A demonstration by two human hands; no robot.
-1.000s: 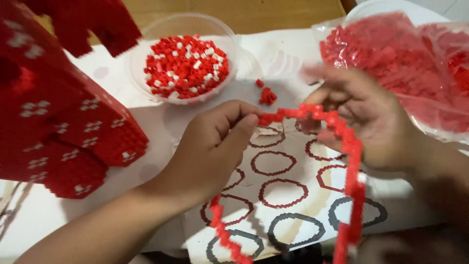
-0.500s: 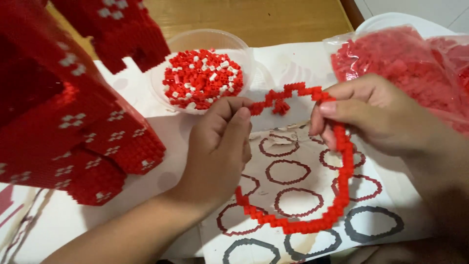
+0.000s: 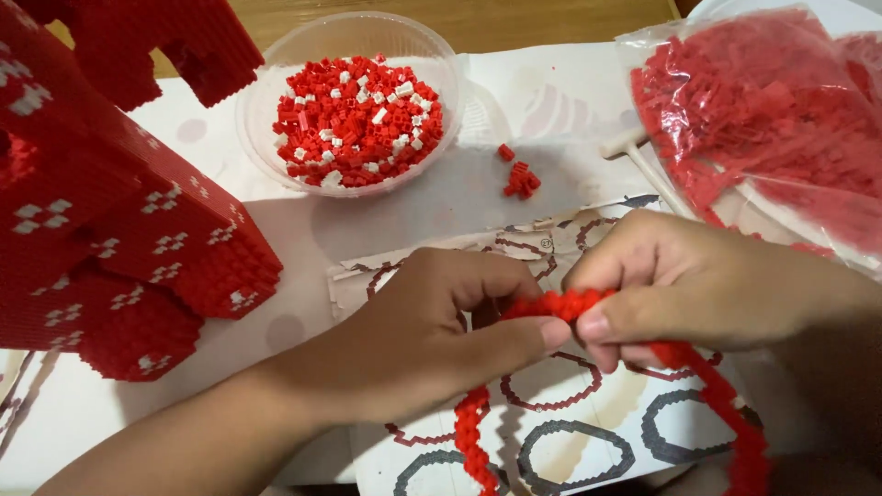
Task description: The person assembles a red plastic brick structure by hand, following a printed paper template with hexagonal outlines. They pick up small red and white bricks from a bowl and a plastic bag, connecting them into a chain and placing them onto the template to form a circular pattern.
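Left hand (image 3: 432,340) and right hand (image 3: 698,285) both pinching red brick ring (image 3: 551,305) over printed pattern sheet (image 3: 570,441), bowl of bricks (image 3: 354,119) behind.

A white-covered table (image 3: 551,101) fills the view (wooden floor (image 3: 514,18) beyond), evenly lit.

Home hobby table for small-brick building: a wooden tabletop (image 3: 478,20) under white covering, a clear bowl (image 3: 266,138) of red and white bricks, bagged red bricks (image 3: 763,101), a printed ring-pattern sheet (image 3: 570,441)
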